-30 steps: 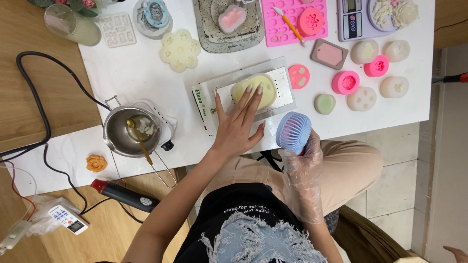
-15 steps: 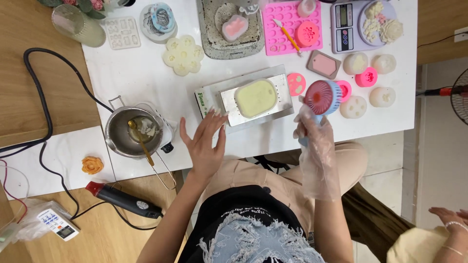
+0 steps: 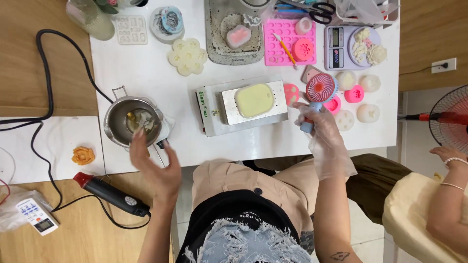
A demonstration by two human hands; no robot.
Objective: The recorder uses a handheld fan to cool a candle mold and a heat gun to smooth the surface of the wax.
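Observation:
My right hand (image 3: 324, 131), in a clear plastic glove, grips the handle of a small blue hand-held fan (image 3: 319, 90) whose pink face points up beside the metal plate (image 3: 253, 104). A pale yellow oval mould (image 3: 254, 100) lies on that plate. My left hand (image 3: 156, 168) hovers with fingers spread just below the steel melting pot (image 3: 131, 122), holding nothing; a spoon handle sticks out of the pot under my fingers.
A black and red heat gun (image 3: 109, 195) lies on the wooden floor at lower left with cables. Pink and white moulds (image 3: 358, 104), a pink tray (image 3: 290, 41) and a scale (image 3: 341, 46) crowd the far table. Another person's arm (image 3: 451, 160) shows at right, near a standing fan (image 3: 451, 122).
My left hand left the yellow mould and swung left and down to the pot. My right hand raised the fan and turned it towards the right side of the plate.

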